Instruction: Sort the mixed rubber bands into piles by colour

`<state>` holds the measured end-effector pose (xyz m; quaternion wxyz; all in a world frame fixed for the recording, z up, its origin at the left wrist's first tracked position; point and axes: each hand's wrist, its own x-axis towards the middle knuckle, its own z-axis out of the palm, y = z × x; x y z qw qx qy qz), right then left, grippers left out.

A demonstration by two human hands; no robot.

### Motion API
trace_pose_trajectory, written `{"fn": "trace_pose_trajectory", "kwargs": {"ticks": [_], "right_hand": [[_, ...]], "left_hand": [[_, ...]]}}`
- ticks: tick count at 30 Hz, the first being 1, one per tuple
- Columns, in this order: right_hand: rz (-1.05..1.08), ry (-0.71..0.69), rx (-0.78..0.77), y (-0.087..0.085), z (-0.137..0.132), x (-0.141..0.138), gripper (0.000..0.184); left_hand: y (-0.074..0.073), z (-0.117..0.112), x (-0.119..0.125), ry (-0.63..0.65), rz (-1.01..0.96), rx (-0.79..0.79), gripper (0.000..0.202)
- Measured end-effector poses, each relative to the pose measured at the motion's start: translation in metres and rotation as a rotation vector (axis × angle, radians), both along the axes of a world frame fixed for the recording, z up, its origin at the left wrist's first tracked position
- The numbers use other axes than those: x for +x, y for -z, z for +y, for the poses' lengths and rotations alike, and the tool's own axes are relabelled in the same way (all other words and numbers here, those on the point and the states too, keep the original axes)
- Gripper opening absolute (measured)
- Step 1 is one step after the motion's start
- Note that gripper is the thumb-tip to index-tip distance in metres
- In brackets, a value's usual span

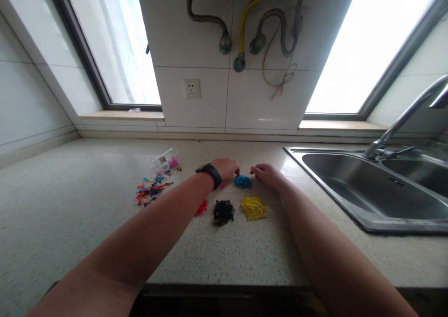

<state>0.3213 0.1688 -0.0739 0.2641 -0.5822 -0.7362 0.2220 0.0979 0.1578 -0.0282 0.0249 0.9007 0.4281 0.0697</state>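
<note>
My left hand [227, 168], with a black watch [209, 171] on its wrist, hovers just left of a blue pile [242, 182] of small thin pieces that look like rubber bands. Its fingers are curled, and anything in them is hidden. On the other side of that pile, my right hand [265, 172] has its fingertips pinched together; whatever they hold is too small to name. Nearer me lie a black pile [223, 212], a yellow pile [254, 208] and a red pile [201, 208] partly behind my left forearm. A pink pile [220, 185] shows under the left wrist.
A mixed-colour heap [150, 191] of the same pieces spreads left of my left forearm. Behind it a clear plastic box [164, 159] lies with something pink in it. To the right, a steel sink [336, 200] with a faucet [395, 126] is set into the speckled counter [87, 223].
</note>
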Motion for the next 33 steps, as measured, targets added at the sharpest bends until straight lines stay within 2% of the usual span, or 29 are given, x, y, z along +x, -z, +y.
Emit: {"fn": "trace_pose_trajectory", "kwargs": {"ticks": [4,8,12,17,21,25,28,33], "right_hand": [[0.002,0.009,-0.003,0.002,0.002,0.001,0.041],[0.006,0.004,0.002,0.003,0.003,0.001,0.040],[0.014,-0.009,0.008,0.004,0.004,0.001,0.040],[0.037,-0.005,0.012,0.005,0.006,0.000,0.040],[0.056,0.005,0.018,0.004,0.005,0.002,0.041],[0.064,0.030,0.015,0.003,0.004,0.004,0.045],[0.065,0.024,0.018,0.002,0.003,0.005,0.045],[0.077,0.015,0.026,0.003,0.001,0.006,0.045]], "left_hand": [[0.000,-0.003,-0.004,0.012,0.000,0.008,0.028],[-0.008,-0.011,-0.024,0.027,-0.154,0.024,0.030],[-0.020,-0.025,-0.065,-0.010,-0.338,0.036,0.028],[-0.028,-0.047,-0.134,-0.082,-0.604,-0.007,0.030],[-0.021,-0.062,-0.190,-0.300,-0.918,0.059,0.029],[-0.005,-0.068,-0.232,-0.401,-1.113,0.049,0.026],[0.007,-0.066,-0.246,-0.430,-1.195,0.028,0.026],[0.015,-0.061,-0.242,-0.444,-1.277,-0.059,0.028]]}}
